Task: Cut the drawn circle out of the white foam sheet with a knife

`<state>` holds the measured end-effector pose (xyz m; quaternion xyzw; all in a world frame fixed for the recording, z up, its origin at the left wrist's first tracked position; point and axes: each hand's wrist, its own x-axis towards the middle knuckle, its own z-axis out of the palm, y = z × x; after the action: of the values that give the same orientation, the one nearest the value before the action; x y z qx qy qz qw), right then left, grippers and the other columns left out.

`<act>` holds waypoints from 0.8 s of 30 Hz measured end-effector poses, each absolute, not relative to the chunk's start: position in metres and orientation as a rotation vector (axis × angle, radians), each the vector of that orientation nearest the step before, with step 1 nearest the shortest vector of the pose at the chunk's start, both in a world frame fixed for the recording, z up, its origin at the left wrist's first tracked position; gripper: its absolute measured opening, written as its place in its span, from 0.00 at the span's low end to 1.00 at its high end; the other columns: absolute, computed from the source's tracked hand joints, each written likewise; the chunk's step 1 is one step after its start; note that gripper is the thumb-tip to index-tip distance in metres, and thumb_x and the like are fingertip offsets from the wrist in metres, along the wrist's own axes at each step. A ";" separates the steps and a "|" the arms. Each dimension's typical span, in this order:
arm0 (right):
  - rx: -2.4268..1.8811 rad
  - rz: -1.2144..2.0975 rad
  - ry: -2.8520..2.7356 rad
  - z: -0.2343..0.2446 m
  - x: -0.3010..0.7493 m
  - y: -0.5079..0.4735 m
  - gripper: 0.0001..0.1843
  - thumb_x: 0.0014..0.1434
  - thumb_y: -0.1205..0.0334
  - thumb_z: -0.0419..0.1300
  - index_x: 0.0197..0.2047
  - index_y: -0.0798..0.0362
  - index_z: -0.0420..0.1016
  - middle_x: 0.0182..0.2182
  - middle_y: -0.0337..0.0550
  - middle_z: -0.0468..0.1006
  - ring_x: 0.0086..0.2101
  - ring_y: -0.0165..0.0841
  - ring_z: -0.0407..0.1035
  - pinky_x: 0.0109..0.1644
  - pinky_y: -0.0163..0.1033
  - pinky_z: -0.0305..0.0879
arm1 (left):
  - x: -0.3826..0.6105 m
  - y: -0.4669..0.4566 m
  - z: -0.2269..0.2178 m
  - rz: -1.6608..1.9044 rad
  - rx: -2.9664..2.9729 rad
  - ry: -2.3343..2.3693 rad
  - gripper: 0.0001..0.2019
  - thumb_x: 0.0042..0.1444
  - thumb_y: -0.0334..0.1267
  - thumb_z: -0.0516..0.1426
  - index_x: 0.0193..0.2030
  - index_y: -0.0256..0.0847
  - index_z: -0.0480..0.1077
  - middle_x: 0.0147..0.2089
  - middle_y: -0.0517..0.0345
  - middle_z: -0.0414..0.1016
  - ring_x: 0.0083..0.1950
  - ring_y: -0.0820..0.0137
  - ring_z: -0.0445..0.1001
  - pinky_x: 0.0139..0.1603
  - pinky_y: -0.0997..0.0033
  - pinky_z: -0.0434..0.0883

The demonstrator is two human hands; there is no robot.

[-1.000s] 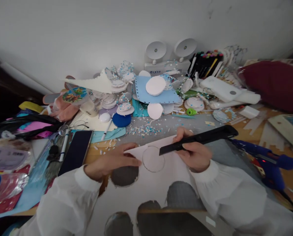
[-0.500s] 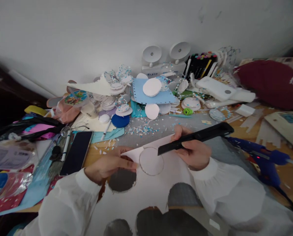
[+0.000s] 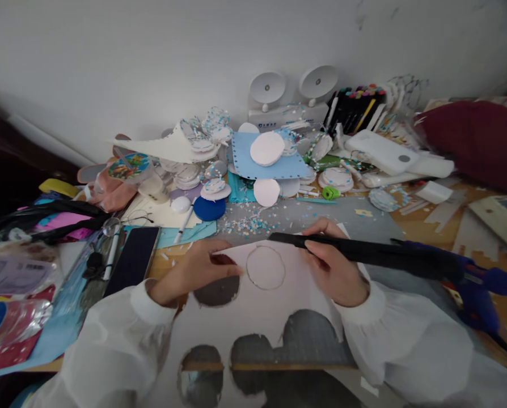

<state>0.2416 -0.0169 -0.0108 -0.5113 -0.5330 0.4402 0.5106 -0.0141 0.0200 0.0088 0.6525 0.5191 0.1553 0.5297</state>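
A white card sheet (image 3: pixel 296 294) with several round holes cut from it is held up over the near edge of the table. A drawn circle (image 3: pixel 266 267) outlines an uncut-looking disc near its upper edge. My left hand (image 3: pixel 198 272) pinches the sheet on the left, thumb on top, beside one hole. In my right hand (image 3: pixel 336 266) is a black utility knife (image 3: pixel 342 246), its blade end pointing left at the sheet's top edge, just above the circle. The fingers of that hand also rest at the sheet's right part.
A blue glue gun (image 3: pixel 474 283) lies on the right, partly behind the knife. On the left is a dark phone (image 3: pixel 134 258). White discs (image 3: pixel 267 148), paper scraps (image 3: pixel 249 224), a blue round lid (image 3: pixel 210 208) and a two-headed lamp (image 3: pixel 287 113) crowd the back.
The knife has swung from a slanting position across the circle to nearly level, its tip now at the sheet's top edge. The sheet has tilted, and the view has shifted slightly.
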 end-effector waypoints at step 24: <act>-1.284 1.163 -1.605 -0.016 0.218 -0.021 0.12 0.56 0.60 0.62 0.44 0.48 0.67 0.27 0.36 0.73 0.24 0.29 0.65 0.25 0.34 0.60 | -0.013 0.015 -0.031 0.668 1.909 1.157 0.10 0.61 0.43 0.55 0.41 0.39 0.71 0.34 0.55 0.75 0.36 0.68 0.72 0.36 0.72 0.67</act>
<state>0.2176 -0.0212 -0.0163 -0.5028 -0.6287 0.4556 0.3799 -0.0128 0.0153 -0.0310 0.7527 0.4563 0.2635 0.3949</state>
